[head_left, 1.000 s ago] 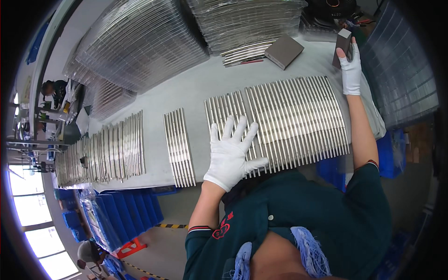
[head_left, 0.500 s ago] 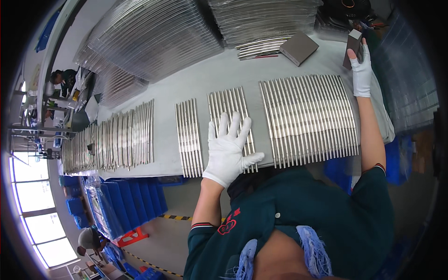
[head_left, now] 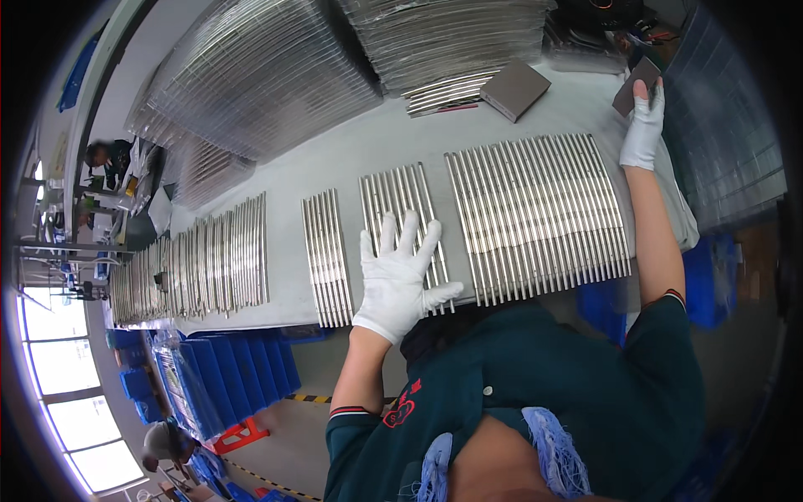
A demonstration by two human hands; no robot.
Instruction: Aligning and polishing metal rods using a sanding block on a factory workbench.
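Note:
My left hand [head_left: 395, 280], in a white glove, lies flat with fingers spread on the middle group of thin metal rods [head_left: 391, 191]. It covers the near part of that group. At the far right, my right hand [head_left: 644, 138], its glove leaving the thumb tip bare, grips a grey-brown block [head_left: 634, 90] that looks like a sanding block. A wider group of rods [head_left: 539, 217] lies between my hands. To the left of my left hand is a narrow group of rods [head_left: 324, 255]. A similar block [head_left: 516, 90] rests at the back of the table.
More metal rods [head_left: 222, 259] lie in rows at the table's left. Tall stacks of plastic-wrapped rods [head_left: 259, 75] line the back. Blue bins [head_left: 226, 368] stand below the front edge. Two other people [head_left: 167, 443] are at the left, away from the table.
My right hand has tilted the block, so its broad face shows now instead of its pale end. My left hand stays spread on the same rods. The whole view has shifted slightly.

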